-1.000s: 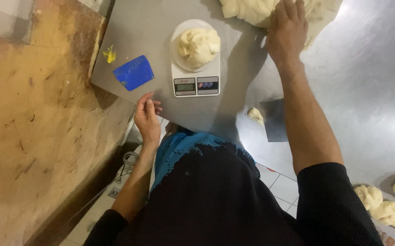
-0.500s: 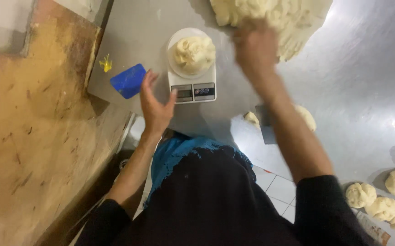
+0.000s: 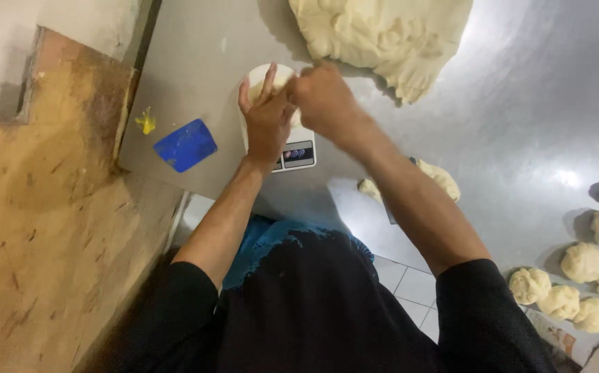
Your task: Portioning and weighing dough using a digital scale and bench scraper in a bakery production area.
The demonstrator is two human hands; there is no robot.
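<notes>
Both of my hands meet over a small white kitchen scale (image 3: 298, 153) on the steel table (image 3: 520, 117). My left hand (image 3: 266, 123) cups the lump of dough (image 3: 259, 81) on the scale's round plate, fingers spread along its left side. Pressed against the same lump from the right is my right hand (image 3: 321, 102), fingers curled; most of the lump is hidden under the two hands. A big mass of pale dough (image 3: 382, 34) lies just beyond the scale at the top.
A blue plastic scraper (image 3: 185, 145) and a yellow scrap (image 3: 146, 123) lie left of the scale. A small dough piece (image 3: 439, 178) rests on a metal scraper near the table edge. Several dough balls (image 3: 583, 283) sit at the right. Brown floor lies to the left.
My right hand came back from the big dough mass to the scale. My left hand rose from the table edge onto the lump on the scale.
</notes>
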